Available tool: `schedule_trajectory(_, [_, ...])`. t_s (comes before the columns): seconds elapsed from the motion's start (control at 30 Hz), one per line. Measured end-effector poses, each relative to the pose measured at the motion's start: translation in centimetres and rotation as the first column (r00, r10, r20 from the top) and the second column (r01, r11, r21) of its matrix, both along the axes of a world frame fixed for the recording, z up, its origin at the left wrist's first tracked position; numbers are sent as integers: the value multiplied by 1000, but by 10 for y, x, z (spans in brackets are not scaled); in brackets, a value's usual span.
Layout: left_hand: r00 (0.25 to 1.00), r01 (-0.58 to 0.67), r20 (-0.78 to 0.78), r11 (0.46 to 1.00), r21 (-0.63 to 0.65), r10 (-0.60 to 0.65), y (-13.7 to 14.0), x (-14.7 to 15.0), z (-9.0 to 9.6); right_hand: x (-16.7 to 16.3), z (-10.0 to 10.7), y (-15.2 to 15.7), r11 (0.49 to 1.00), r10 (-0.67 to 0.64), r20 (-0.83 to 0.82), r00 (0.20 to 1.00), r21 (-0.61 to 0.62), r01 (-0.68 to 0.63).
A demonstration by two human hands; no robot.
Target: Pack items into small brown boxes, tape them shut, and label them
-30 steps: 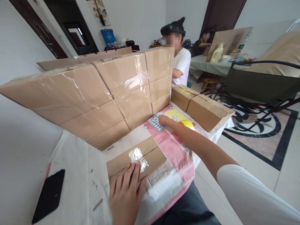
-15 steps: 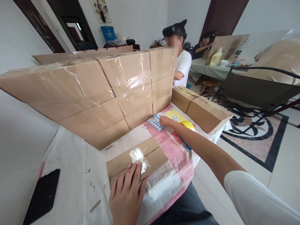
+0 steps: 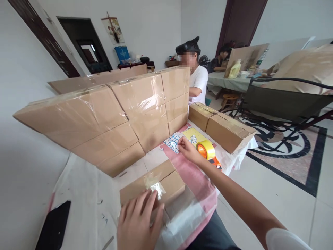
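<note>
My left hand (image 3: 138, 218) lies over the near side of a small cardboard box (image 3: 168, 173), its fingers spread. A shiny patch of clear tape (image 3: 156, 187) crosses the seam on the box top, by my fingertips. My right hand (image 3: 187, 150) hovers over the blue-and-white print (image 3: 171, 141) on the tablecloth. Its fingers are pinched together, and what they hold, if anything, is too small to make out. To the right of that wrist rests a tape dispenser (image 3: 216, 162) with a yellow tape roll (image 3: 206, 149).
A wall of taped cardboard boxes (image 3: 147, 121) stands along the table's far side. Two more boxes (image 3: 229, 128) sit at the right edge. A black phone-like slab (image 3: 53, 225) lies at lower left. Across the table is a person (image 3: 199, 78); a folding chair (image 3: 288, 100) stands at right.
My right hand has shifted slightly toward me and down, uncovering the tape roll and dispenser. My left hand stays on the box. The camera view has tilted up a little.
</note>
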State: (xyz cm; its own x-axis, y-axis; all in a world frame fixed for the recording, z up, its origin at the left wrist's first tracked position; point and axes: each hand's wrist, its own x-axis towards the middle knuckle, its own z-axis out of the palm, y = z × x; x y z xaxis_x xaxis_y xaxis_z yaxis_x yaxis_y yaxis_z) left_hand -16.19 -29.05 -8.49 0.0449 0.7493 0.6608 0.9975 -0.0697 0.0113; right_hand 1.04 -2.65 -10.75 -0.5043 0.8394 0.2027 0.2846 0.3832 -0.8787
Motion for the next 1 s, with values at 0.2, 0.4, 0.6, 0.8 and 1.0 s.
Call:
schedule_trajectory(0.2, [734,291,678,918,-271,-32,80,7,67,31,52,-68,963,199,-232,952,224,-147])
schedule_trajectory(0.4, [716,502,690,764,-405,-105,138,31,72,45,62,-97,956,64,-160,985,291,-14])
schedule_trajectory(0.6, [727,309,687,901,-306,-16,156,19,70,54,33,-100,966,-98,-283,954,204,160])
schedule_trajectory(0.8, [833,351,553,755,-554,19,243,0,66,71,-10,-120,977,-183,-349,919,39,209])
schedule_trajectory(1.0, [955,236,290,422,-875,67,325,53,18,81,-59,-148,971,-203,-280,938,-179,157])
